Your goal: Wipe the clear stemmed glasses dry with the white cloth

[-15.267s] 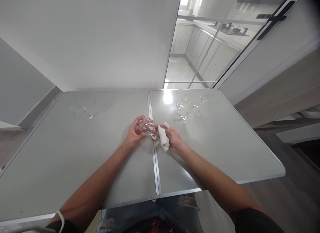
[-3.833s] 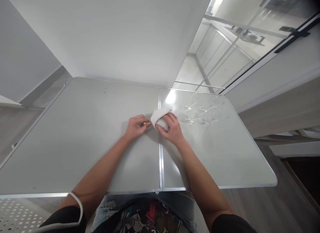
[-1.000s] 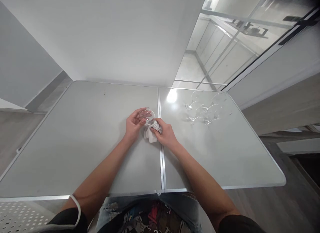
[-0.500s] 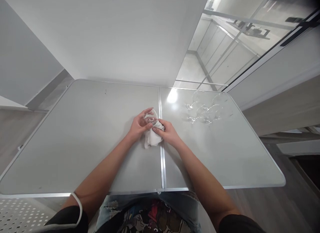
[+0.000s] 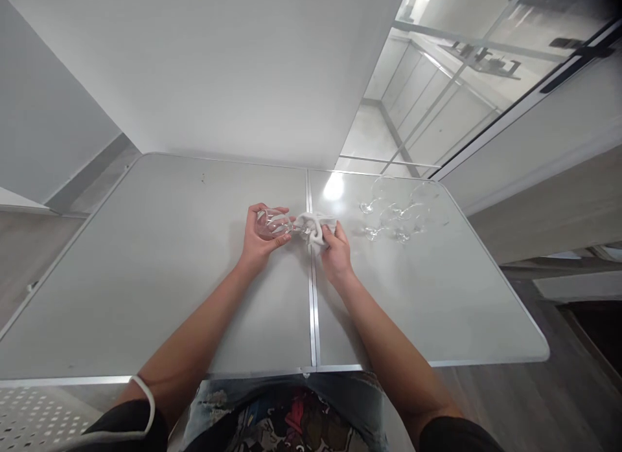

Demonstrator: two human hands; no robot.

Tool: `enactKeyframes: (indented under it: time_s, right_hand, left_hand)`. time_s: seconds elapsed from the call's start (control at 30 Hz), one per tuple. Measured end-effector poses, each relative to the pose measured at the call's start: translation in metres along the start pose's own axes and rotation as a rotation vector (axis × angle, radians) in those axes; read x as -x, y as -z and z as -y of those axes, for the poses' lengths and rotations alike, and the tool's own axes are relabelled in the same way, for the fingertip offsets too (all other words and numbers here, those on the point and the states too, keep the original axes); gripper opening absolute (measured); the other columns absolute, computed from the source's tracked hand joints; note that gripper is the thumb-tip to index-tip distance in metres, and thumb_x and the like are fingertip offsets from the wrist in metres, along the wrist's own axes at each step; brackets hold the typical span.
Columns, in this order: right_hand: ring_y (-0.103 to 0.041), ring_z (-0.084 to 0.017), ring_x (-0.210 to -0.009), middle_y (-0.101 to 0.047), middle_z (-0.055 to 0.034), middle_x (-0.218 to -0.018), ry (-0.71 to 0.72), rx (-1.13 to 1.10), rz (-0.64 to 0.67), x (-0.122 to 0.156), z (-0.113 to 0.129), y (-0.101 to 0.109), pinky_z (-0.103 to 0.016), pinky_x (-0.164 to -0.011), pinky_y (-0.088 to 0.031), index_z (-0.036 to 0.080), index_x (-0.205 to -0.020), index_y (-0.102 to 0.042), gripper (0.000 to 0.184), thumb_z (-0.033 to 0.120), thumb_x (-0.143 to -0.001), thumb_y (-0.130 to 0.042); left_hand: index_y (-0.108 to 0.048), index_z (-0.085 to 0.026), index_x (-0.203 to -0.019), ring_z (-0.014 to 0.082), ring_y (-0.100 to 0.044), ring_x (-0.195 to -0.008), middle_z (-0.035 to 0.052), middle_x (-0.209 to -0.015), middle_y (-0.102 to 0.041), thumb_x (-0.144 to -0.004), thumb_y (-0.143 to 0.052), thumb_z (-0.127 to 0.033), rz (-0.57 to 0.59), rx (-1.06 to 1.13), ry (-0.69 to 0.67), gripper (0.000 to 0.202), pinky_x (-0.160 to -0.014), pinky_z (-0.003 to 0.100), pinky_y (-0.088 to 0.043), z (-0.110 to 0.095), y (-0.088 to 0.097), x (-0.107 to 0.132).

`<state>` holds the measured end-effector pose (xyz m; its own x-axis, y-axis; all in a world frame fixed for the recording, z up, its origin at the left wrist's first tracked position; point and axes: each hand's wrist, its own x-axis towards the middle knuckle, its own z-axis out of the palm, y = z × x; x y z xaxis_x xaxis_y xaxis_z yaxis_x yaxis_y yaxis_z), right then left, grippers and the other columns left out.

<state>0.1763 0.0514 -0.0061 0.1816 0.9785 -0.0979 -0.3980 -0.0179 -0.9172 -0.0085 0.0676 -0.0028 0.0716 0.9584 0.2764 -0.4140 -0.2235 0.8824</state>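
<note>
A clear stemmed wine glass (image 5: 275, 224) lies sideways in my left hand (image 5: 257, 239), whose fingers wrap round its bowl. Its stem points right, towards a white cloth (image 5: 317, 228). My right hand (image 5: 336, 251) grips that cloth, which covers the foot end of the glass. Both hands are above the middle of the table, close to its seam.
Several clear stemmed glasses (image 5: 399, 212) stand or lie on the right half of the grey folding table (image 5: 160, 271); their outlines are faint. A metal seam (image 5: 313, 316) divides the table. Behind it rises a white panel (image 5: 218, 70), with a glass partition (image 5: 413, 96) at the right.
The glass has turned from tilted to lying sideways, bowl to the left. My right hand and the cloth have moved right, from beside the bowl to the foot end.
</note>
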Motion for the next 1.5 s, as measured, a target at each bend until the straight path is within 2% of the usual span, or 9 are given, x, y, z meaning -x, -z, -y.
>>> enactKeyframes:
  time_s: [0.07, 0.37, 0.63, 0.87, 1.17, 1.27, 1.4, 1.43, 1.5]
  right_hand:
    - [-0.062, -0.017, -0.088, -0.067, -0.002, -0.099, -0.057, -0.059, 0.088, 0.004, -0.001, -0.006, -0.029, -0.079, -0.05, 0.023, -0.105, -0.065, 0.029, 0.038, -0.081, -0.071]
    - [-0.06, -0.019, -0.081, -0.069, -0.003, -0.088, -0.108, -0.017, 0.086, 0.008, 0.006, -0.006, -0.03, -0.072, -0.047, 0.019, -0.093, -0.07, 0.023, 0.035, -0.077, -0.074]
    - [-0.06, -0.02, -0.081, -0.069, -0.0021, -0.089, -0.095, 0.019, 0.125, 0.009, 0.004, -0.004, -0.029, -0.071, -0.045, 0.02, -0.092, -0.072, 0.019, 0.034, -0.078, -0.071]
    - [-0.059, -0.019, -0.081, -0.068, -0.002, -0.088, -0.098, -0.022, 0.132, 0.007, 0.003, -0.004, -0.029, -0.071, -0.045, 0.02, -0.092, -0.071, 0.019, 0.032, -0.078, -0.071]
    - [-0.059, -0.019, -0.081, -0.068, -0.0023, -0.088, -0.072, 0.047, 0.098, 0.007, 0.006, -0.004, -0.029, -0.071, -0.046, 0.02, -0.093, -0.07, 0.022, 0.033, -0.075, -0.071]
    - [-0.058, -0.019, -0.08, -0.066, -0.0023, -0.087, 0.008, 0.072, 0.059, 0.007, 0.006, -0.005, -0.029, -0.072, -0.046, 0.02, -0.094, -0.07, 0.021, 0.034, -0.077, -0.068]
    - [-0.057, -0.018, -0.08, -0.064, -0.0009, -0.088, 0.181, 0.213, -0.036, 0.006, 0.009, 0.0, -0.03, -0.073, -0.046, 0.026, -0.113, -0.069, 0.036, 0.03, -0.077, -0.064]
    - [-0.057, -0.019, -0.08, -0.063, -0.0009, -0.086, 0.223, 0.273, -0.021, 0.006, 0.011, 0.002, -0.03, -0.073, -0.046, 0.026, -0.111, -0.07, 0.035, 0.029, -0.077, -0.063]
    - [-0.055, -0.019, -0.077, -0.06, -0.0022, -0.081, 0.301, 0.392, 0.058, 0.007, 0.015, 0.005, -0.033, -0.073, -0.045, 0.023, -0.09, -0.073, 0.019, 0.03, -0.08, -0.058]
  left_hand:
    - [-0.044, -0.031, -0.117, 0.0248, -0.071, -0.106, 0.0063, -0.125, -0.061, -0.066, -0.092, -0.036, -0.037, -0.031, -0.037, 0.07, -0.094, 0.045, -0.059, -0.001, -0.001, 0.0]
    - [-0.052, -0.029, -0.116, 0.0271, -0.068, -0.11, 0.0075, -0.129, -0.056, -0.067, -0.091, -0.039, -0.12, -0.103, -0.09, 0.063, -0.09, 0.043, -0.061, -0.009, -0.003, 0.001]
    - [-0.052, -0.029, -0.115, 0.0256, -0.069, -0.108, 0.0063, -0.127, -0.056, -0.068, -0.09, -0.041, -0.147, -0.093, -0.107, 0.062, -0.091, 0.043, -0.061, -0.007, -0.004, 0.001]
    - [-0.051, -0.029, -0.116, 0.026, -0.069, -0.108, 0.0065, -0.127, -0.056, -0.069, -0.09, -0.037, -0.139, -0.09, -0.102, 0.062, -0.09, 0.043, -0.061, -0.006, -0.003, 0.003]
    - [-0.052, -0.028, -0.115, 0.0252, -0.07, -0.105, 0.0064, -0.126, -0.058, -0.068, -0.091, -0.035, -0.108, -0.09, -0.087, 0.061, -0.092, 0.045, -0.06, -0.005, -0.004, 0.005]
    - [-0.052, -0.029, -0.116, 0.0263, -0.07, -0.107, 0.0067, -0.127, -0.058, -0.069, -0.09, -0.036, -0.119, -0.09, -0.082, 0.061, -0.09, 0.044, -0.06, -0.003, -0.005, 0.005]
    - [-0.053, -0.028, -0.115, 0.0251, -0.07, -0.106, 0.0071, -0.127, -0.059, -0.069, -0.09, -0.035, -0.124, -0.101, -0.08, 0.059, -0.09, 0.042, -0.061, 0.0, -0.003, 0.003]
    - [-0.053, -0.027, -0.115, 0.0246, -0.07, -0.107, 0.0073, -0.127, -0.059, -0.069, -0.09, -0.033, -0.124, -0.116, -0.083, 0.06, -0.089, 0.041, -0.061, 0.0, -0.002, 0.003]
    - [-0.054, -0.027, -0.116, 0.0239, -0.07, -0.107, 0.0081, -0.127, -0.061, -0.068, -0.091, -0.03, -0.115, -0.157, -0.078, 0.061, -0.088, 0.038, -0.061, 0.001, 0.0, 0.002]
